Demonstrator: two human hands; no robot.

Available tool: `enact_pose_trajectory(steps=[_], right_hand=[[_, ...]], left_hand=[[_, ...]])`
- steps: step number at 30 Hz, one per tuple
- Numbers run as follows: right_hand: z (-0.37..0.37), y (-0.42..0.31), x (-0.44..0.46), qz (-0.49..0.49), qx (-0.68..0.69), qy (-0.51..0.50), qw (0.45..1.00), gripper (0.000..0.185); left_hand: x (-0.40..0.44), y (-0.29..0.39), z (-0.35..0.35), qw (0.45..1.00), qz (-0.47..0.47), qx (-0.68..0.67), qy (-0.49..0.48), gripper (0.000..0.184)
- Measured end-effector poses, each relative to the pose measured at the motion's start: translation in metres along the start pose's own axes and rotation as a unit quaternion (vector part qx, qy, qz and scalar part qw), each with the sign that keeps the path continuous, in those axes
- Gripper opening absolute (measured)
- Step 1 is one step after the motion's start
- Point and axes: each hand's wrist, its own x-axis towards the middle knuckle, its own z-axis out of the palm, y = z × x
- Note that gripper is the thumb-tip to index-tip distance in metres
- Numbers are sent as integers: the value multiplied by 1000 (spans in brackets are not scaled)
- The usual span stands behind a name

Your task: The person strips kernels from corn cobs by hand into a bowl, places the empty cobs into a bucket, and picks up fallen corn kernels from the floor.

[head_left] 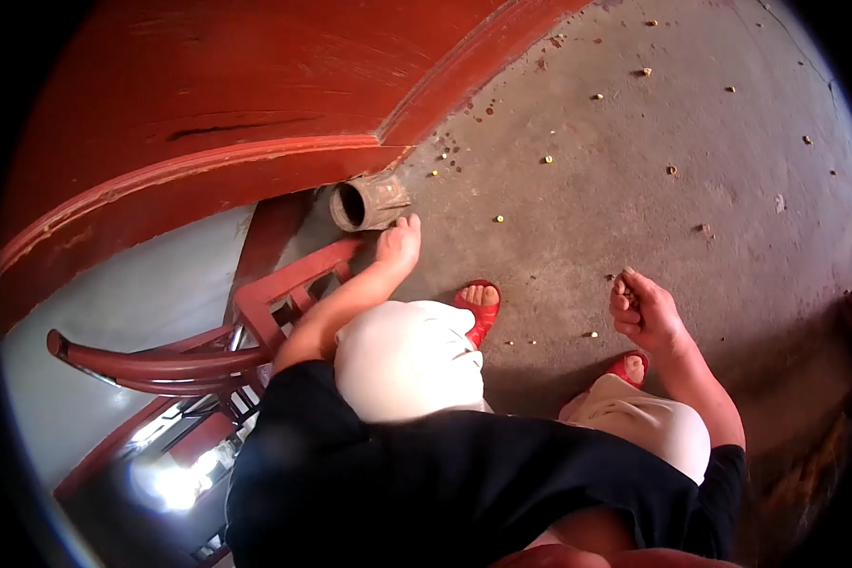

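Note:
My left hand [399,244] is low over the floor, its fingers bent and drawn together beside a brownish hollow cylinder [384,202] that lies on its side. Whatever those fingers may hold is hidden. On the right, my right hand [646,310] is curled with the palm partly up, and small brown pieces [633,297] show inside the fingers. Small pale yellow-green pieces [500,219] and brown bits [672,170] are scattered over the grey floor [577,227].
A red wooden chair [265,312] stands at the left, under my left arm. Large red wooden furniture [208,85] fills the upper left. My feet in red sandals [483,317] are on the floor between my hands. Bright light glares at the lower left.

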Motion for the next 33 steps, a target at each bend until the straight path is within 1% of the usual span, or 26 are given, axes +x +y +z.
enact_pose_trajectory(steps=[1,3,6,8,9,10,11,12,13,14,16,17,18,20,23,27,29,33], right_hand=[[-1,0,-3,-5,0,10,1000,26],[-2,-1,-5,-15,-7,21,1000,26],[-3,0,-1,-5,-11,19,1000,25],[2,2,-1,-15,-17,23,999,24],[2,2,1,-18,-13,23,999,24],[1,2,2,-20,-12,25,999,24],[-1,3,2,-20,-12,27,999,24],[-1,3,3,-21,-8,30,999,24],[-1,4,3,-25,-11,26,999,23],[0,4,4,-30,-15,21,999,23],[0,5,8,-30,-16,9,999,23],[0,6,9,-24,-21,-5,999,23],[1,8,10,-27,-17,-5,999,23],[2,12,11,-33,-35,-3,999,22],[-5,15,13,-25,-22,-5,999,22],[-8,18,13,-18,-15,-2,1000,22],[-6,17,14,-16,-20,4,1000,22],[-5,17,15,-18,-33,11,999,21]], left_hand=[[3,1,8,999,-46,20,17,12],[8,3,16,999,-45,18,23,11],[11,0,18,998,-55,20,27,10],[12,-5,24,997,-51,-46,42,15],[11,-3,20,991,-19,-37,129,13],[15,-1,16,991,-15,-35,126,13],[21,2,12,926,-110,-356,57,11],[26,10,-5,749,-194,-633,-19,9],[23,20,-38,591,-176,-785,-67,10],[21,26,-55,592,-175,-783,-69,10],[25,36,-79,437,11,-882,-176,10],[26,40,-86,431,31,-879,-202,12],[27,43,-90,433,33,-877,-205,12],[28,46,-95,427,71,-871,-233,13],[29,48,-96,441,87,-860,-240,12],[30,51,-97,453,80,-859,-226,12],[30,52,-98,476,77,-846,-229,12],[32,56,-95,482,81,-841,-233,12]])
